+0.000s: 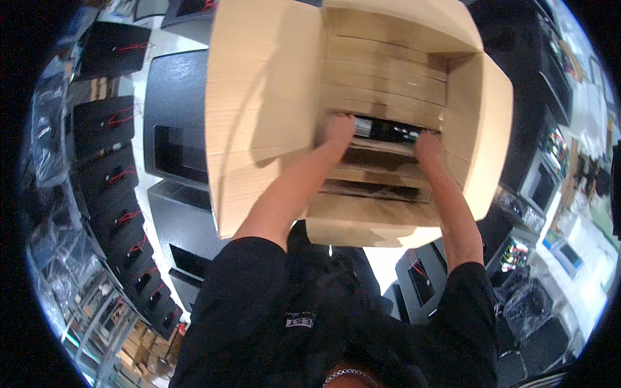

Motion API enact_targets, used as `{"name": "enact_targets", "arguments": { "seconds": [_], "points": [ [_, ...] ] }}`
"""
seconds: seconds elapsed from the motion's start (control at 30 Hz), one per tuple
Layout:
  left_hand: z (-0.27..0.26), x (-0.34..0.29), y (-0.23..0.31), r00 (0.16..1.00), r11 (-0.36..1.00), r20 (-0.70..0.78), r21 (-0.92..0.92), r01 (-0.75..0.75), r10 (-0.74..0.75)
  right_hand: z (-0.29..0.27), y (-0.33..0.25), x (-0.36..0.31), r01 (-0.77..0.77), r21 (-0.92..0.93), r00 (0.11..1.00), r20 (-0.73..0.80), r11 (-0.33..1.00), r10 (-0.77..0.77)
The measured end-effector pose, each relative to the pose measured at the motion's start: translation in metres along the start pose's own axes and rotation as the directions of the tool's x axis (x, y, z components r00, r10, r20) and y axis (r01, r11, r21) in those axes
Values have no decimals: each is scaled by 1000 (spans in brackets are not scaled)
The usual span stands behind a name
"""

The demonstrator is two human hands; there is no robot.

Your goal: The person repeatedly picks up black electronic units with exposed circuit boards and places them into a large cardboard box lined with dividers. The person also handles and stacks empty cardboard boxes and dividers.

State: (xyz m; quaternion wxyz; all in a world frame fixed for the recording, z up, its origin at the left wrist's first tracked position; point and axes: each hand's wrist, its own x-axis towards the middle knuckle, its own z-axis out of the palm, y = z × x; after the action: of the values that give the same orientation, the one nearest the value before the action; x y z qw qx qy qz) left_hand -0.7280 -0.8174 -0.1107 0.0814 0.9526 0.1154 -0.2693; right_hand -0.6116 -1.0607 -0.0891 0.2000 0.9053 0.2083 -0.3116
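Observation:
A large open cardboard box (475, 187) stands in front of me with its flaps spread, and both my arms reach into it. My left hand (339, 128) is closed at the left end of a narrow black item (388, 131), which has a pale silvery patch beside my fingers. At the item's right end my right hand (428, 147) is closed too, its fingertips partly hidden. The item lies among flat brown cardboard pieces (388, 81) stacked in rows inside the box. Shadow and blur hide exactly what kind of thing it is.
Black cabinets (178, 84) stand close on the left. Beyond them runs a row of black boxes with red wires (103, 123). Plastic-wrapped goods (527, 304) sit at the right, near a white bench (588, 239). Metal shelving (97, 323) is at lower left.

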Motion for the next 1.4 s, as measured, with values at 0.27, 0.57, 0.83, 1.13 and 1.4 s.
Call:
{"name": "enact_targets", "arguments": {
  "seconds": [0.27, 0.57, 0.83, 1.13, 1.4],
  "points": [
    [-8, -8, 10, 972, 987, -202, -74, -140, 122, 41, 49, 32, 184, -28, 975, -118, 983, -186],
    [-9, -3, -7, 981, 982, -76, -44, -185, 181, 53, 79, 3, 358, -14, 802, -508, 933, -315],
    [-45, -24, -25, 936, 936, -63, 87, -341, 347, -10, 53, -48, 446, -241, 806, -311, 862, -504],
    [-89, -77, -21, 862, 909, -290, 140, -392, 416, -59, 65, -88, 393, -260, 785, -404, 882, -469],
    [-234, -210, -2, 799, 848, -348, 404, -344, 490, -183, 139, -206, 706, -19, 504, -689, 708, -520]
  ]
}}
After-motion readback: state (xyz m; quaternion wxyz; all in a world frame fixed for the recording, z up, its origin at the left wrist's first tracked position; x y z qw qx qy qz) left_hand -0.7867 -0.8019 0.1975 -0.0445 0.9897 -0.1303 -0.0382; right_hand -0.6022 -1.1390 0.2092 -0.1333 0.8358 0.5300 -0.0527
